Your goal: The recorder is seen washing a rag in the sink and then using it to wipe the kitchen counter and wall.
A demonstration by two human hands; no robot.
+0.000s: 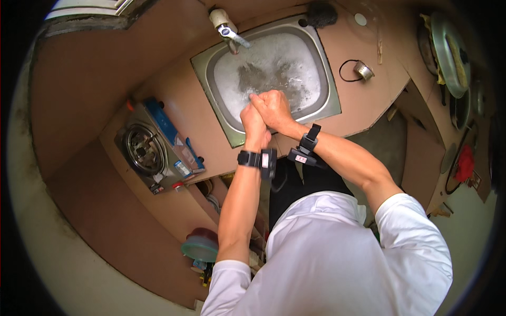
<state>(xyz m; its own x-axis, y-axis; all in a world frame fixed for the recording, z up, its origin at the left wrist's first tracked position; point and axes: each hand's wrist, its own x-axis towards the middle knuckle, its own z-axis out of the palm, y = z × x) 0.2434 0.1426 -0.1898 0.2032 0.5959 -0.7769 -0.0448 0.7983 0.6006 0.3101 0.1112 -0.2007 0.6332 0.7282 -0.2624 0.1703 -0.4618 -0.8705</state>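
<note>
My left hand (pixel 255 124) and my right hand (pixel 272 106) meet over the near edge of a stainless steel sink (pixel 333 94). The right hand's fingers are curled over the fingertips of the left, and whether anything small lies between them is hidden. Foamy, cloudy water (pixel 284 53) fills much of the basin, with darker patches in the middle. A faucet (pixel 227 29) with a metal lever stands at the sink's far left side. Each wrist wears a black strap with a small device.
Left of the sink sits a gas stove (pixel 143 152) with a blue-edged panel. On the counter to the right lies a metal sink strainer (pixel 363 70) with a black ring. A dark scouring pad (pixel 322 14) touches the far corner. Pans and a glass lid (pixel 450 55) stand at far right.
</note>
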